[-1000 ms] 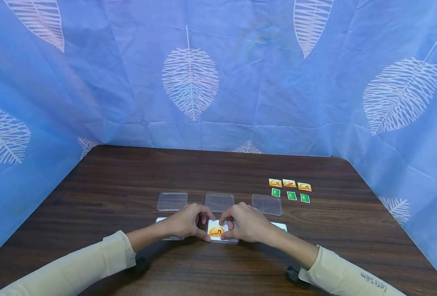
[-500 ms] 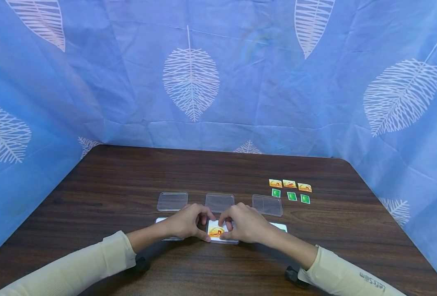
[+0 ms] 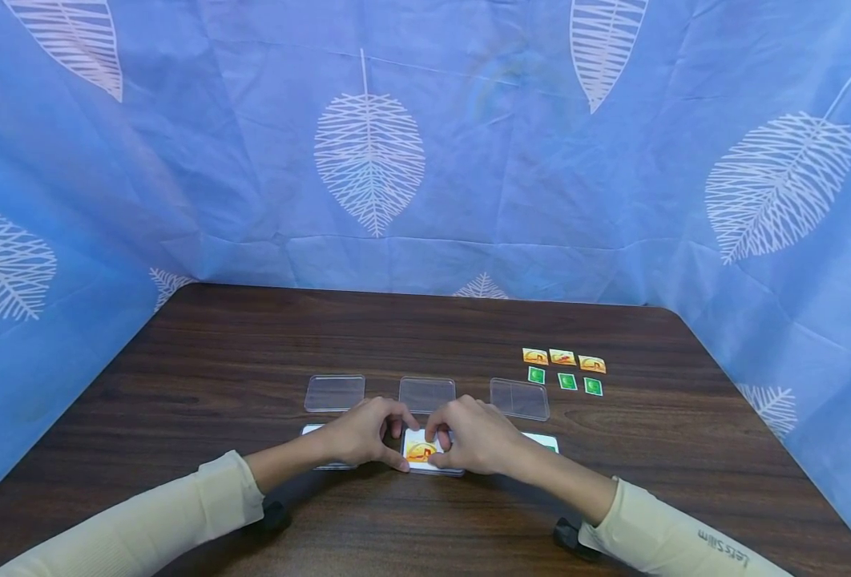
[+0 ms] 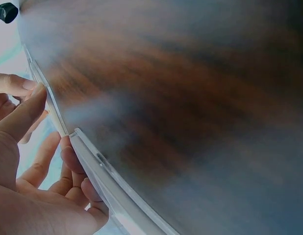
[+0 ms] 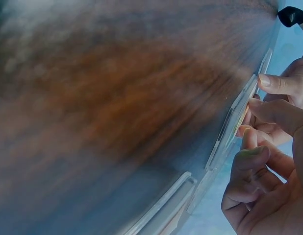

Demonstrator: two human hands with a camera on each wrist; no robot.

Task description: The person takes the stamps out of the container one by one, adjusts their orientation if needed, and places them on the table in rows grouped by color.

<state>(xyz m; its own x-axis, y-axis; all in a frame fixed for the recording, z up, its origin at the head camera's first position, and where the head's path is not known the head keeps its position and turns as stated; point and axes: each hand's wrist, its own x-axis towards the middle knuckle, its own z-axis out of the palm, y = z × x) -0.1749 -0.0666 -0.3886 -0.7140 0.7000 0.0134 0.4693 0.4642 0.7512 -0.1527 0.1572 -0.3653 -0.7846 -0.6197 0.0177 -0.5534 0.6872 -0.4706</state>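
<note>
In the head view both hands meet over the middle flat clear case, which lies on the table with a white card on it. An orange-yellow sticker shows on the card's left part. My left hand holds the case's left end, thumb at the near corner and forefinger by the far one. From the other side, my right hand pinches at the sticker, thumb on the near side and curled forefinger beyond. In the right wrist view, its thumb lies right at the card.
Behind the hands stand three clear lids in a row. Two more white-filled cases flank the middle one, the left case and right case partly hidden. Orange stickers and green stickers lie at the right.
</note>
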